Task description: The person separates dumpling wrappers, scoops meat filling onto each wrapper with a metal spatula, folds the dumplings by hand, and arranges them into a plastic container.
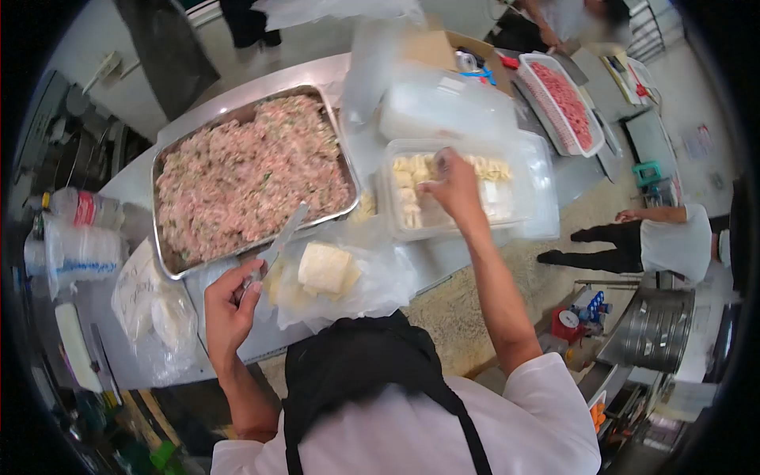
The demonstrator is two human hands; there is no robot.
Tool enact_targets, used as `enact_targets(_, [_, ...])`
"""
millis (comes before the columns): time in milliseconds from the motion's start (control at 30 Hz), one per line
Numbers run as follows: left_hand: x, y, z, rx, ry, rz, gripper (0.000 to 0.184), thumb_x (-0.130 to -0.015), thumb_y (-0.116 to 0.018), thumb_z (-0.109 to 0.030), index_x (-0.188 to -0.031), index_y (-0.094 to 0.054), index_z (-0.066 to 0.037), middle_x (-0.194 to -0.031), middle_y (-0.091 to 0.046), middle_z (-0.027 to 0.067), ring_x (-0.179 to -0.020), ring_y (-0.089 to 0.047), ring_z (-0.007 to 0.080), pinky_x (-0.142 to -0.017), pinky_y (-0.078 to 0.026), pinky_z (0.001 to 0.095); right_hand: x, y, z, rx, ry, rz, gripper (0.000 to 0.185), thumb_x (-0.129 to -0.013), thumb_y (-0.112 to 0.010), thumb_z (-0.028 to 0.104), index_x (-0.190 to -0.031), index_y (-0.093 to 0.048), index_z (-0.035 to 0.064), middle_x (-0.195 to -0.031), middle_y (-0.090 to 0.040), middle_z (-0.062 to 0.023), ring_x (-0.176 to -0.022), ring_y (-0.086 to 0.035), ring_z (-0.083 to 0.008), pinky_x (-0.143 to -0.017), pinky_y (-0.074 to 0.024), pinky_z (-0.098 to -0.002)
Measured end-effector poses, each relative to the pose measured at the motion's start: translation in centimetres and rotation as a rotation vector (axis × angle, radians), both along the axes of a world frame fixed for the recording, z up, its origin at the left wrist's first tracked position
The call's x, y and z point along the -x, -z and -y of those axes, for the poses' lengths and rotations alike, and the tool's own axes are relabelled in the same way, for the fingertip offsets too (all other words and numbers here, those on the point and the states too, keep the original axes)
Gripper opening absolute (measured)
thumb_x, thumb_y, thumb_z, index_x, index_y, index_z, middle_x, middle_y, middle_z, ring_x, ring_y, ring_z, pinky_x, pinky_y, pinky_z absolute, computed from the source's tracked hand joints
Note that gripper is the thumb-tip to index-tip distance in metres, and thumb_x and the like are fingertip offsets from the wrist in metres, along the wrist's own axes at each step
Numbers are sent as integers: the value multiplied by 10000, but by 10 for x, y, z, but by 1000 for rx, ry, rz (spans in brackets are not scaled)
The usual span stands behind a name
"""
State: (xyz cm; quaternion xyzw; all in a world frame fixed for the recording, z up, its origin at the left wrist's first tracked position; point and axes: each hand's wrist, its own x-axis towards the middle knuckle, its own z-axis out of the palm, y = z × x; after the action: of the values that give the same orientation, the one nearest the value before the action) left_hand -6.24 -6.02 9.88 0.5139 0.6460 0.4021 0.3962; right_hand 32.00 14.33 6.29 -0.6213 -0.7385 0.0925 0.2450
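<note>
My left hand (233,305) is closed around the handle of a flat metal spatula (286,235), its blade pointing up and right near the corner of a deep metal tray (355,190) of minced meat mixed with green bits (249,170). Beside that blade, a stack of pale square dough wrappers (326,267) lies on clear plastic film (388,273). My right hand (455,186) reaches into a clear plastic container (385,198) holding rows of folded dumplings (409,198). Its fingers are curled inward and slightly blurred; what they hold is hidden.
Behind the container sits a translucent lid (447,107), near a cardboard box (499,67). A white basket of red meat (562,107) stands at the far right. Bagged white packets (158,313) and bottles (83,207) are at left. Another person (673,237) stands to the right.
</note>
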Motion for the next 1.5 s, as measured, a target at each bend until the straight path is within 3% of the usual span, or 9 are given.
enact_targets(167, [10, 0, 8, 33, -121, 10, 365, -856, -698, -16, -1220, -680, -20, -767, -464, -59, -654, -350, 41, -560, -298, 214, 69, -68, 64, 16, -243, -456, 329, -700, -830, 52, -971, -643, 43, -895, -652, -118, -775, -643, -252, -676, -533, -348])
enact_targets(300, [10, 15, 9, 40, -202, 118, 348, -879, -686, -25, -1227, -674, -9, -755, -450, -64, -656, -362, 44, -566, -305, 214, 133, 7, 116, 210, -717, -393, 218, -743, -770, 29, -938, -673, 25, -889, -673, -118, -763, -672, -279, -678, -549, -371])
enact_targets(600, [32, 20, 12, 83, -247, -115, 303, -890, -644, 4, -1181, -711, -46, -731, -577, 26, -649, -556, 129, -605, -449, 289, 169, 77, 129, 231, -589, -171, 91, -756, -732, 103, -796, -709, 25, -790, -644, -159, -776, -638, -374, -713, -520, -453])
enact_targets(767, [35, -1, -35, -141, 68, -754, 250, -758, -665, -7, -981, -759, -72, -842, -652, 146, -800, -648, 370, -703, -511, 458, 147, 59, 113, 471, -465, -575, 104, -814, -739, 88, -860, -721, -4, -858, -705, -134, -758, -660, -249, -715, -509, -350])
enact_targets(933, [17, 4, -87, -82, 196, -976, 134, -714, -616, -1, -810, -708, -16, -848, -658, 159, -819, -655, 386, -711, -526, 473, 116, 26, 112, 561, -437, -883, 146, -962, -626, 116, -1014, -582, -13, -1156, -652, -79, -901, -580, -123, -823, -482, -263])
enact_targets(1167, [0, 15, -95, -5, 428, -1011, 110, -707, -606, -34, -756, -695, 9, -831, -683, 235, -818, -665, 445, -734, -536, 518, 87, 21, 126, 891, -137, -1622, 327, -1050, -510, 272, -1230, -552, 2, -1272, -624, -127, -1106, -634, -208, -967, -516, -368])
enact_targets(1300, [15, 16, -100, 41, 402, -863, 115, -749, -635, -25, -808, -721, 25, -803, -680, 232, -769, -681, 400, -687, -540, 459, 89, 43, 134, 1091, -20, -1920, 389, -1047, -504, 282, -1315, -524, 1, -1299, -612, -150, -1181, -622, -262, -1025, -499, -428])
enact_targets(1367, [31, 16, -105, 88, 437, -368, 158, -780, -686, -20, -920, -744, 25, -754, -679, 197, -706, -685, 303, -640, -519, 390, 96, 49, 135, 1083, -6, -1909, 398, -1048, -498, 283, -1326, -518, -1, -1305, -610, -152, -1173, -626, -265, -1023, -498, -425])
enact_targets(1500, [38, -1, -87, 189, 370, -146, 206, -830, -694, 18, -1024, -758, -6, -714, -648, 77, -594, -589, 120, -543, -456, 298, 111, 62, 127, 1005, 125, -1847, 405, -1046, -481, 273, -1347, -501, 3, -1332, -596, -154, -1209, -602, -289, -1048, -477, -437])
